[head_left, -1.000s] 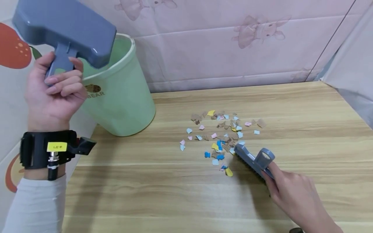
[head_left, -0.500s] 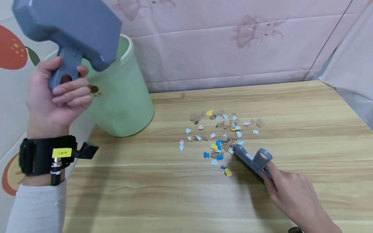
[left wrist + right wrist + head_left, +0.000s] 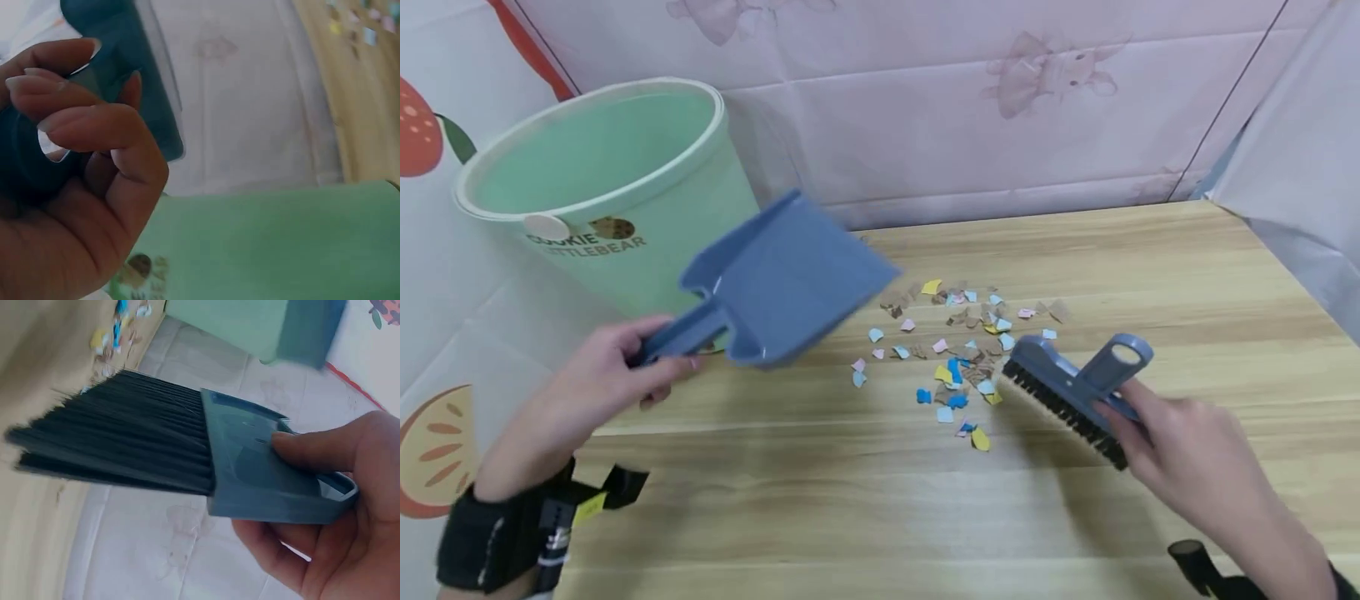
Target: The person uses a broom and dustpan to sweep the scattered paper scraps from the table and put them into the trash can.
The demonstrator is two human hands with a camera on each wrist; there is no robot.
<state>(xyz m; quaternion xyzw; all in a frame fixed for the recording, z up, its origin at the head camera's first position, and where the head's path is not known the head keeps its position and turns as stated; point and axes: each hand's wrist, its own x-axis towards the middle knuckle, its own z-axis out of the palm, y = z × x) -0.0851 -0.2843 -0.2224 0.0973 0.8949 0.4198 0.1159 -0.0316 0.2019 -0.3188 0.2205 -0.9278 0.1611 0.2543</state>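
A blue dustpan (image 3: 805,283) hangs above the table in front of the bin, its handle gripped by my left hand (image 3: 595,375). In the left wrist view, fingers (image 3: 106,125) curl round that handle. My right hand (image 3: 1202,458) holds a small blue brush (image 3: 1075,392) by its handle, thumb laid on its back in the right wrist view, where dark bristles (image 3: 125,431) show. Left of the brush lie scattered paper scraps (image 3: 955,367) in yellow, blue, pink and brown.
A green bin (image 3: 700,192) with a white rim stands at the back left. The wooden tabletop (image 3: 850,500) meets a pink patterned cloth (image 3: 910,125) at its back edge. One small scrap lies near that edge, partly behind the dustpan.
My left hand has lowered the dustpan from over the bin and turned it toward the scraps, its inner face now up. The brush has lifted and tilted slightly, showing its bristles.
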